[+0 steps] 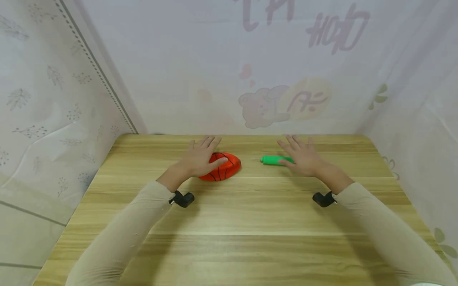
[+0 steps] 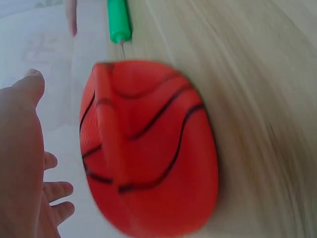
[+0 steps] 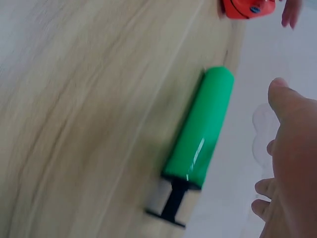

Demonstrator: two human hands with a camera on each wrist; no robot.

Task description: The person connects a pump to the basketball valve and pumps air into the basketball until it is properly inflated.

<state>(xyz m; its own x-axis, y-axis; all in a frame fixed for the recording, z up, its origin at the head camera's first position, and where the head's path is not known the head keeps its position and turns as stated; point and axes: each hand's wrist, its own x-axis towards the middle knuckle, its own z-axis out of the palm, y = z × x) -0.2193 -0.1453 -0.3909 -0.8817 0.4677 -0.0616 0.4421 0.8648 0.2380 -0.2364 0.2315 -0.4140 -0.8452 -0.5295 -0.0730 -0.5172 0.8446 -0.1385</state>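
A deflated red ball [image 1: 232, 169] with black curved lines lies creased and sunken on the wooden table. My left hand [image 1: 202, 159] is over its left part in the head view, fingers straight and spread. In the left wrist view, a gap shows between that hand [image 2: 29, 163] and the ball [image 2: 158, 144]. Right of the ball lies a green hand pump [image 1: 272, 160], its thin needle pointing left at the ball. My right hand [image 1: 304, 159] hovers over the pump's handle end, fingers spread. The right wrist view shows the pump's black T-handle [image 3: 171, 206], with nothing held.
The wooden table [image 1: 236, 254] ends at a pale printed curtain [image 1: 179, 79] at the back, with similar sheets along both sides. A black wrist camera mount [image 1: 184, 199] juts inward from the left sleeve, and another mount [image 1: 323, 199] from the right one.
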